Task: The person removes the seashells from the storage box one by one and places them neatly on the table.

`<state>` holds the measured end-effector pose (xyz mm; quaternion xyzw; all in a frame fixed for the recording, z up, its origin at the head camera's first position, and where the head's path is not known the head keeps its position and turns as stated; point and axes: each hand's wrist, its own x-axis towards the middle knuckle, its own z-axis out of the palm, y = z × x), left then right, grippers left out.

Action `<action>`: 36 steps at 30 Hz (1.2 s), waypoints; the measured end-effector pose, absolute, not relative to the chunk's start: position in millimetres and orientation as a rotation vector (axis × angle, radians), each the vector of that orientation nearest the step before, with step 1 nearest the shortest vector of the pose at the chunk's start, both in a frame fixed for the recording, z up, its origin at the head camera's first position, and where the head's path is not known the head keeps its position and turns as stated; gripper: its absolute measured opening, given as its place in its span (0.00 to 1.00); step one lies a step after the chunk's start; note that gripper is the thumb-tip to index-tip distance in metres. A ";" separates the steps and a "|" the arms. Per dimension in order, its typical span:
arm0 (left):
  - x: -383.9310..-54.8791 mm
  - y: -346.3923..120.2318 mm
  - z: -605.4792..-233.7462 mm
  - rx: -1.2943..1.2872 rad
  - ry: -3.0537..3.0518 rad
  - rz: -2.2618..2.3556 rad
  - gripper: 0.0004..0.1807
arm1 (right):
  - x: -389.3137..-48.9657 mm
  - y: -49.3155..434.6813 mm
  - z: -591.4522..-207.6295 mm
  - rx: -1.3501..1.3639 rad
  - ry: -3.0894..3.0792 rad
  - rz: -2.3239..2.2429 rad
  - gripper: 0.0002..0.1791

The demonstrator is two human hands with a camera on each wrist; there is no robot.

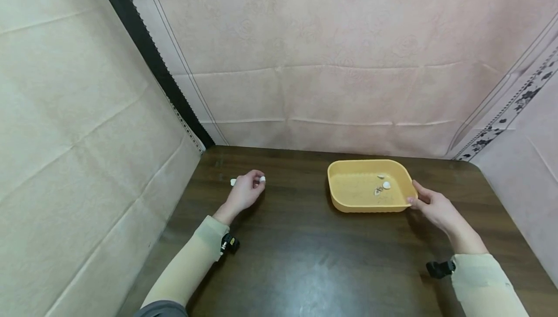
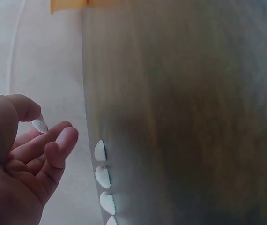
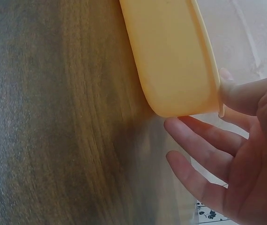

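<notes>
Dark tabletop (image 1: 296, 239) is stretching under a yellow tray (image 1: 352, 183) your right hand (image 1: 439, 213) is pinching, seemingly for steadiness. Your left hand (image 1: 244, 192) is pinching a shell (image 2: 40, 125).

A: Room around the yellow tray (image 1: 348, 181)?
B: Yep, bare tabletop (image 1: 279, 254) in front, open lane leftward up to the left hand (image 1: 245, 193).
A: Blocked where?
B: Right end, by the right hand (image 1: 439, 210); also close behind, by a cloth wall (image 1: 305, 89).

No text, label, brand, number or sign can be read in any view.
</notes>
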<state>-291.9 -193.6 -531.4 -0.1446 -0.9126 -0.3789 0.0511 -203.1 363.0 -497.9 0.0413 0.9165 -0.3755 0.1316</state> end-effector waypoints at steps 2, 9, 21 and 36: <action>-293.5 -194.7 -529.3 -0.465 -2.791 -1.098 0.12 | -203.2 363.3 -498.2 0.122 2.658 -1.093 0.49; -300.5 -200.0 -526.7 -0.615 -2.838 -0.890 0.12 | -202.7 362.7 -499.4 0.122 2.661 -1.110 0.48; -306.2 -196.1 -537.9 -0.716 -2.919 -0.694 0.12 | -203.8 362.5 -497.5 0.119 2.645 -1.124 0.49; -308.8 -191.6 -538.1 -0.751 -2.971 -0.564 0.11 | -204.9 365.6 -500.8 0.097 2.674 -1.117 0.47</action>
